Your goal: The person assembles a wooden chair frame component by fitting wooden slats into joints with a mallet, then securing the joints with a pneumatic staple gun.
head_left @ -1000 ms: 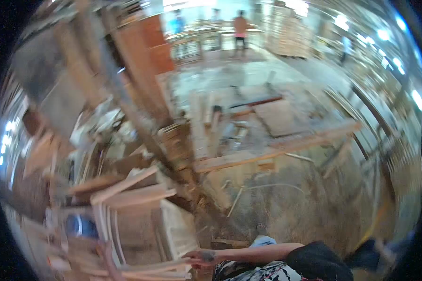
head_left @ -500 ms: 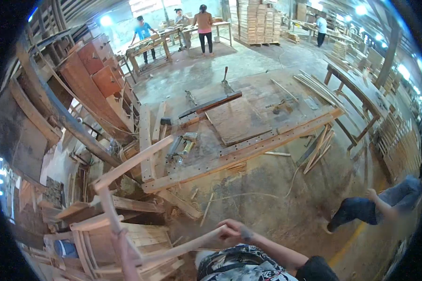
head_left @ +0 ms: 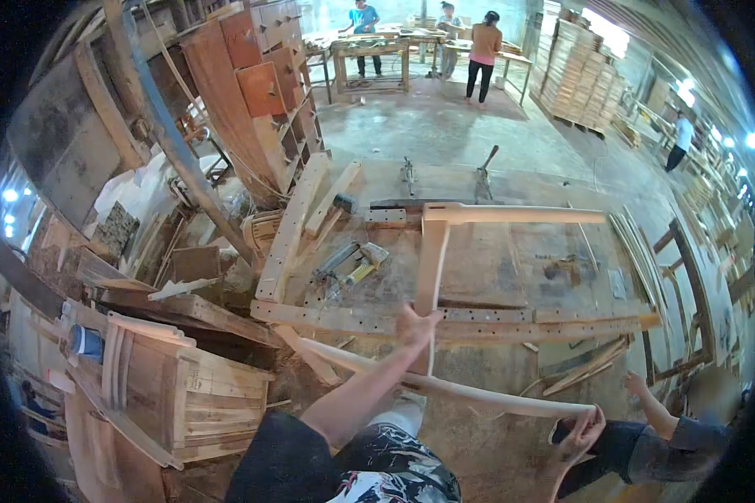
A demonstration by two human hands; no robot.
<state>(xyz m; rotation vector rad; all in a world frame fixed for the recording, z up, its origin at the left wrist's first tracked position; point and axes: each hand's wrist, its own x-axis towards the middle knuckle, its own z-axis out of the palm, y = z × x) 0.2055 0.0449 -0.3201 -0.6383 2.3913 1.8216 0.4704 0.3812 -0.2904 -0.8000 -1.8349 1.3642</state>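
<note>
A wooden frame section [head_left: 491, 396] made of pale bars is held up in front of me, overlapping the low workbench [head_left: 377, 318] in this view. Its flat crosspiece [head_left: 433, 260] runs from a far rail [head_left: 528, 215] to a long, slightly curved near bar. My left hand [head_left: 417, 329] is closed around the crosspiece, near the bench's front edge. Over at the right end of the near bar, my right hand [head_left: 580, 432] grips the wood with bent fingers. Beyond the left hand, metal tools [head_left: 352, 264] lie on the bench, one with a yellowish part.
Two clamps [head_left: 484, 172] stand at the bench's back edge. A slatted wooden piece [head_left: 218, 407] leans at lower left, below a tall brown cabinet [head_left: 243, 92]. Close on the right is another person [head_left: 663, 440]. More people work at far tables [head_left: 373, 42].
The frame section has swung from the left to in front of the bench. Both hands moved right with it, keeping hold. My view has turned left, and the person at right appears lower.
</note>
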